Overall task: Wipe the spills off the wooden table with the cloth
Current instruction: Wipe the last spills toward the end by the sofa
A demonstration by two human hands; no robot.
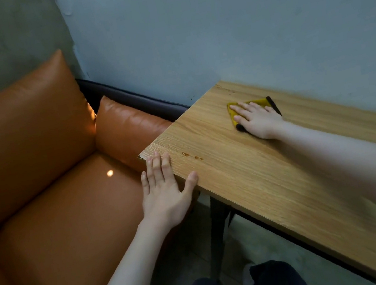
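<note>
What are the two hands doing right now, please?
Left hand: open, fingers straight, resting on the wooden table edge.
Right hand: open, pressing flat on the yellow cloth.

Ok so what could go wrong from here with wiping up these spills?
1. The cloth under the right hand lies near the wall, well apart from the brown drops by the near edge; they could be missed.
2. Those drops sit close to the table edge beside the orange sofa; a sweep that way might push liquid onto it.
3. The left hand rests flat by the drops and could smear them.
</note>
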